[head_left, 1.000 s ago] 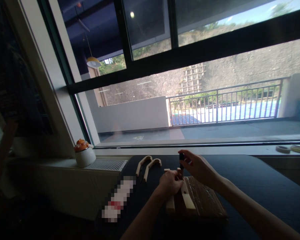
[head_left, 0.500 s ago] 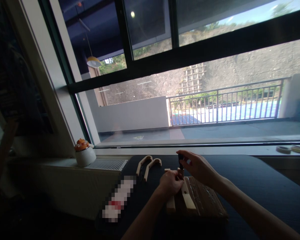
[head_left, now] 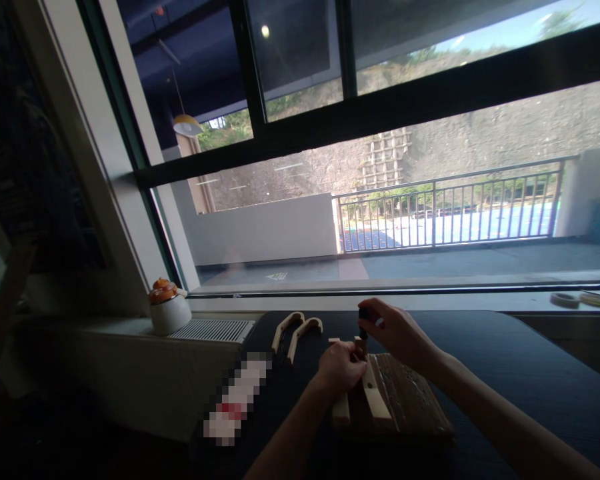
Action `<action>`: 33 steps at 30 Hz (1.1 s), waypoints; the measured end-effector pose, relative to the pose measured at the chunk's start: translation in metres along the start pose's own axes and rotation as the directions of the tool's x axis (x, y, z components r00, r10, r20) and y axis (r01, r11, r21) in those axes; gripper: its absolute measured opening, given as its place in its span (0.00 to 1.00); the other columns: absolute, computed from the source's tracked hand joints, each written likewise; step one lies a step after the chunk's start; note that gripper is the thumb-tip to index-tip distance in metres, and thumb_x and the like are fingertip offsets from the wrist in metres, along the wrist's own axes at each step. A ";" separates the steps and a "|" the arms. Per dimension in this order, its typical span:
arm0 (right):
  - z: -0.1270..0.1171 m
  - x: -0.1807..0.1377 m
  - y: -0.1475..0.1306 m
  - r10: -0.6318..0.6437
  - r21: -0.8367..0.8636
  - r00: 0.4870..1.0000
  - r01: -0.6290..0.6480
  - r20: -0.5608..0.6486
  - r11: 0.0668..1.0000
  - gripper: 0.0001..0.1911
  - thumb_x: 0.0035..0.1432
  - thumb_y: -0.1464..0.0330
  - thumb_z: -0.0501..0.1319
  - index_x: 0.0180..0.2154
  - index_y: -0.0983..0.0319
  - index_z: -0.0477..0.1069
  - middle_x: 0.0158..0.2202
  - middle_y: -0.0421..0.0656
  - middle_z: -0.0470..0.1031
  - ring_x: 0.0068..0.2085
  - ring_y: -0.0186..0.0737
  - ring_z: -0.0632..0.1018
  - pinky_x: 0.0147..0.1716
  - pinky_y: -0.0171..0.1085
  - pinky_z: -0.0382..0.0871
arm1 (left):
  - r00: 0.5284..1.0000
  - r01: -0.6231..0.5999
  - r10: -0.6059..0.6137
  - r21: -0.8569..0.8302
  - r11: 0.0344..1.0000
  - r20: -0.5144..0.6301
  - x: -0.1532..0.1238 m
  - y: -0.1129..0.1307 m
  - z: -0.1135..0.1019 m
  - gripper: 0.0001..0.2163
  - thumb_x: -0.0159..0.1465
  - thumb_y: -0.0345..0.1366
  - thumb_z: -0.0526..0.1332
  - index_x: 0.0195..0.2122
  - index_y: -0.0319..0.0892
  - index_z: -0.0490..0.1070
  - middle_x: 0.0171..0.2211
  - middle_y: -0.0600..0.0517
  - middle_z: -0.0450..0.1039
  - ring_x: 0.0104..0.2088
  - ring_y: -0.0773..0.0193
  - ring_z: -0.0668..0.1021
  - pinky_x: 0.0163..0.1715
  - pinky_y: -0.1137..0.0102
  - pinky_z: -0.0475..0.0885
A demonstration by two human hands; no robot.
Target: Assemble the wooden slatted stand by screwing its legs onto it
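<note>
Firstly, right hand (head_left: 393,328): fingers clamped on a black tool (head_left: 363,323), held roughly upright above the far end of the right strip (head_left: 377,403); lower end of tool too small to tell. Left hand (head_left: 339,365): laid across the far part of the strips, fingertips beside the tool; whether they grip the right strip, cannot tell. Right strip: pale, dark hole in its upper face. Left strip (head_left: 341,410): pale, apart from the right strip, partly under the left hand. Board (head_left: 415,400): brown, along the right strip's right side. Hooks, two: left hook (head_left: 282,332) and right hook (head_left: 298,337), far left on the dark table (head_left: 505,373). Packet (head_left: 237,399): pixelated, red patch, nearer than the hooks. Jar (head_left: 170,313): white, orange top, left of the table, beside a vent (head_left: 217,329). Tape rolls (head_left: 565,301), two: far right, on the sill (head_left: 430,301).
</note>
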State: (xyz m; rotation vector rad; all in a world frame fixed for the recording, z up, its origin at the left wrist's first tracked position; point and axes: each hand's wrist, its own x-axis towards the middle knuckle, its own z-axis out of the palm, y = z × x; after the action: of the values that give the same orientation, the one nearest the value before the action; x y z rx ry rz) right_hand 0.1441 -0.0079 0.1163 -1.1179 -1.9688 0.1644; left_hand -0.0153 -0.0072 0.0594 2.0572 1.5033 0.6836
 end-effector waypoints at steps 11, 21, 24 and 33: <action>-0.001 0.001 -0.003 -0.024 -0.034 1.000 0.024 0.011 0.999 0.16 0.58 0.63 0.55 0.46 0.59 0.71 0.34 0.43 0.77 0.30 0.38 0.76 0.27 0.34 0.67 | 1.000 -0.007 0.007 -0.026 1.000 0.016 0.001 -0.001 0.000 0.11 0.55 0.38 0.57 0.36 0.41 0.75 0.33 0.50 0.78 0.34 0.61 0.78 0.31 0.73 0.66; -0.003 0.000 -0.006 -0.045 -0.052 0.999 0.045 0.006 0.998 0.16 0.58 0.65 0.54 0.47 0.61 0.71 0.37 0.46 0.76 0.30 0.38 0.75 0.27 0.34 0.68 | 1.000 -0.014 0.014 -0.007 1.000 0.001 -0.001 0.001 -0.002 0.11 0.55 0.38 0.57 0.35 0.42 0.75 0.33 0.50 0.78 0.34 0.59 0.78 0.31 0.72 0.66; -0.002 0.001 -0.007 -0.073 -0.046 0.997 0.073 0.015 0.996 0.16 0.58 0.65 0.55 0.47 0.62 0.71 0.39 0.46 0.76 0.31 0.37 0.75 0.28 0.33 0.68 | 1.000 -0.014 0.014 -0.008 1.000 0.002 -0.001 0.001 -0.002 0.11 0.54 0.37 0.58 0.35 0.41 0.76 0.32 0.49 0.78 0.34 0.60 0.78 0.31 0.72 0.66; -0.003 -0.002 -0.006 -0.033 -0.065 0.999 0.036 0.037 0.997 0.20 0.60 0.64 0.52 0.52 0.61 0.70 0.34 0.45 0.77 0.30 0.40 0.76 0.29 0.35 0.67 | 0.989 0.030 0.008 -0.249 0.968 0.148 0.002 -0.003 -0.008 0.12 0.55 0.33 0.56 0.38 0.37 0.75 0.25 0.51 0.73 0.23 0.67 0.73 0.22 0.74 0.65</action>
State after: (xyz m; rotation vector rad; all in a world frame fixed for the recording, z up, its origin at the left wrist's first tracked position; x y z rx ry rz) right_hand 0.1429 -0.0139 0.1204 -1.1294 -2.0371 0.1029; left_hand -0.0223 -0.0035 0.0639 1.8629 1.2741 0.6642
